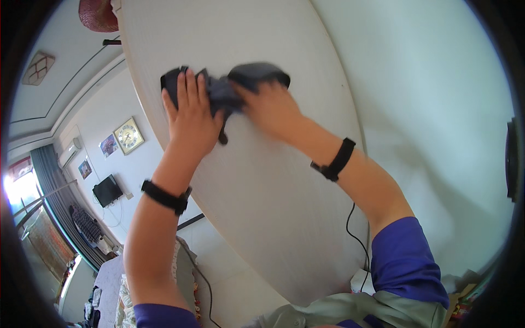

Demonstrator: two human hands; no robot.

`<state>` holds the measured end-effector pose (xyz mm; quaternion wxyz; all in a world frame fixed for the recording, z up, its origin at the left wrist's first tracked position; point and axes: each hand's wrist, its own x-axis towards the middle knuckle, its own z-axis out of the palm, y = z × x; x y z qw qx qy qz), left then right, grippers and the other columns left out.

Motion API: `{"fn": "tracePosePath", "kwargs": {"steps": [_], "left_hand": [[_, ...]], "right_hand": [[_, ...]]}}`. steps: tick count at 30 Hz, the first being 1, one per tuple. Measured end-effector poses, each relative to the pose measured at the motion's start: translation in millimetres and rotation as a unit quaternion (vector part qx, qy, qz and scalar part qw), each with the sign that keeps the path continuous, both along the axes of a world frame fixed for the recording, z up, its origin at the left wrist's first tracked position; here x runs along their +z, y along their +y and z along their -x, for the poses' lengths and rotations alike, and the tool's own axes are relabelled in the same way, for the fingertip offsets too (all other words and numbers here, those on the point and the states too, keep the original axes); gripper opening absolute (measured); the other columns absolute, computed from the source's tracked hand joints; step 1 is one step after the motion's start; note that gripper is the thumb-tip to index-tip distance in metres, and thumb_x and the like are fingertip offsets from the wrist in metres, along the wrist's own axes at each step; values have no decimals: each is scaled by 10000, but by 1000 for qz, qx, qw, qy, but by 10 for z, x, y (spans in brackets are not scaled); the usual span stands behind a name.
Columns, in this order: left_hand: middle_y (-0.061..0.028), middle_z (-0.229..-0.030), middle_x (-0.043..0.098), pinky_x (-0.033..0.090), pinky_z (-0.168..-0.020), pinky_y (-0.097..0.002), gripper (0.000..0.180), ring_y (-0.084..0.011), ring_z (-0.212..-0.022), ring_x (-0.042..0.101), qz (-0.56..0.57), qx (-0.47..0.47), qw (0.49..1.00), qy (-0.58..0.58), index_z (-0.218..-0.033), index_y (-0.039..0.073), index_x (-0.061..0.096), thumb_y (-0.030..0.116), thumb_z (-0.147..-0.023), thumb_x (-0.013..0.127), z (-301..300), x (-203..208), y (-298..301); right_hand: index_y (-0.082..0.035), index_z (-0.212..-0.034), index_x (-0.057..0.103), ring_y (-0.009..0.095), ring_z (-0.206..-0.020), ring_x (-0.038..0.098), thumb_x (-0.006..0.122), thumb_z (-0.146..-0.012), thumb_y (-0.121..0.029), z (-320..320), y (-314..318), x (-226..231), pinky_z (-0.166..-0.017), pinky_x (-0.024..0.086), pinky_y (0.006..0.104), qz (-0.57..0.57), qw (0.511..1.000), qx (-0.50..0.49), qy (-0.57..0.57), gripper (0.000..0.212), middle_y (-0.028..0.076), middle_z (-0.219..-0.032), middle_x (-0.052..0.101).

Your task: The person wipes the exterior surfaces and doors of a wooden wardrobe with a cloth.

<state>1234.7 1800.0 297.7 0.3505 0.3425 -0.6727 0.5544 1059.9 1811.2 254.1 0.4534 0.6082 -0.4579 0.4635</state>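
Both hands [193, 118] on dk. bundle [221, 94] atop tbl. [257, 202] — insides hidden

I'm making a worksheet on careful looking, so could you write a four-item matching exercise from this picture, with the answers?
1. Dark bundle
2. Left hand
3. Right hand
4. Curtain

A. Blurred, at the right side of the bundle
B. Blue-grey, hanging beside the bright window
C. On the pale board, partly covered by both hands
D. Back upward, fingers extended over the left side of the bundle

Right pairs: 1-C, 2-D, 3-A, 4-B
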Motion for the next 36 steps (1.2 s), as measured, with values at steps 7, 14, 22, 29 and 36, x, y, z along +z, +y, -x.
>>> {"fn": "tracePosePath", "kwargs": {"steps": [7, 14, 22, 29, 36], "left_hand": [[-180, -1438, 197, 91, -1026, -592, 692, -311, -1350, 119, 34, -46, 998, -7, -1370, -2, 243, 416, -857, 446, 796, 206, -170], [-137, -1422, 268, 91, -1055, -537, 642, -269, -1340, 174, -29, -108, 982, -150, -1355, 83, 329, 390, -819, 504, 1423, -490, -165], [-95, -1423, 276, 80, -1077, -480, 616, -230, -1338, 186, -85, -154, 976, -125, -1326, 112, 393, 392, -800, 550, 891, -1340, -37], [-111, -1414, 290, 91, -1073, -488, 592, -245, -1339, 199, -111, -135, 984, -18, -1269, 32, 440, 335, -777, 571, 232, -1393, 171], [-163, -1382, 330, 127, -1058, -513, 604, -304, -1304, 266, -144, -121, 978, 88, -1244, 21, 464, 318, -726, 552, -111, -2198, 238]], "right_hand": [[-207, -1363, 311, 450, -1007, 471, 514, -845, -328, 692, -142, 61, -847, 418, 490, 58, 993, -46, -94, 570, 278, -1209, 419], [-78, -1397, 154, 485, -1038, 462, 504, -845, -325, 1116, -54, -758, -876, 415, 475, -101, 963, -90, -234, 699, 355, -1223, 363], [-26, -1357, 242, 465, -982, 506, 556, -746, -169, 820, 529, -989, -858, 434, 438, -235, 952, -45, -192, 702, 352, -1118, 460], [-95, -1204, 466, 419, -989, 470, 605, -706, -131, -25, 479, -1037, -871, 410, 457, -47, 993, 87, -67, 518, 222, -1115, 502], [-120, -1104, 544, 344, -965, 534, 717, -594, -219, -295, 103, -1690, -839, 382, 438, 24, 988, 136, -75, 547, 128, -1014, 600]]}}
